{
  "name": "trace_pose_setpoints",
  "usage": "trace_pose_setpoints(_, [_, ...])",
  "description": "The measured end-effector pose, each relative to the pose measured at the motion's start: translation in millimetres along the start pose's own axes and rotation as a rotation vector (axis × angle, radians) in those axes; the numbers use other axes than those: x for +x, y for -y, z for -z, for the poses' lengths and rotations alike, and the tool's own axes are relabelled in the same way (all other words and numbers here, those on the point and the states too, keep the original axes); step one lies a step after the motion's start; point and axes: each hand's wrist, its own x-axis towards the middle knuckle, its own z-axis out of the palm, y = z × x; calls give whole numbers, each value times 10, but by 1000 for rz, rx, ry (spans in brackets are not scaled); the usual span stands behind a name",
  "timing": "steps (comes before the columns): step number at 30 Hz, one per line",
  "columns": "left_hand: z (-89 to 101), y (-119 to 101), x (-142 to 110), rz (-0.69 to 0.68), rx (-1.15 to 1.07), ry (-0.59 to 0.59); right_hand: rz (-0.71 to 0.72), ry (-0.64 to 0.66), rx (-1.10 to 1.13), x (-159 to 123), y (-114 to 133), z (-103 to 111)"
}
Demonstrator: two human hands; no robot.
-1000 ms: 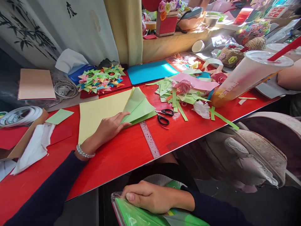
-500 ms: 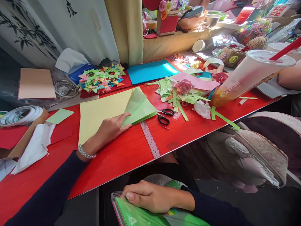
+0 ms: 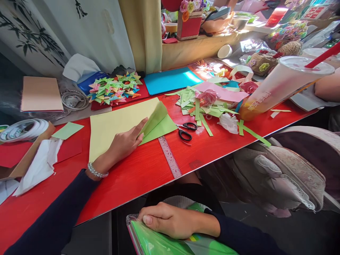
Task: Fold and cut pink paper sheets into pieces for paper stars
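On the red table lies a stack of coloured paper, with a pale yellow sheet (image 3: 114,124) flat on its left side. A green sheet (image 3: 155,117) stands partly lifted, and more light green paper (image 3: 160,129) shows under it. My left hand (image 3: 123,143) pinches the lifted edge of the green sheet between thumb and fingers. Below the table edge, over my lap, my right hand (image 3: 172,220) is closed on a clear plastic pack of green paper (image 3: 156,241). Black-handled scissors (image 3: 187,131) and a patterned ruler (image 3: 170,157) lie right of the stack.
Green paper strips (image 3: 191,102) are heaped beside a tilted drink cup (image 3: 278,85). Folded paper stars (image 3: 114,88) and a blue sheet (image 3: 171,81) lie at the back. A backpack (image 3: 278,170) rests at the right. Another person's arm (image 3: 328,85) shows at far right.
The fanned green leaves by my left hand have come down, leaving a lifted sheet pinched at its edge. My left fingers have shifted slightly. My right hand stays on the plastic pack.
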Motion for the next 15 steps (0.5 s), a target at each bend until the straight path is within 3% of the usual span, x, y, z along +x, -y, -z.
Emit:
trace_pose_setpoints(5, [45, -14, -4, -112, -49, 19, -11, 4, 9, 3, 14, 3])
trace_pose_setpoints(15, [-24, 4, -5, -36, -21, -15, -34, 0, 12, 4, 25, 5])
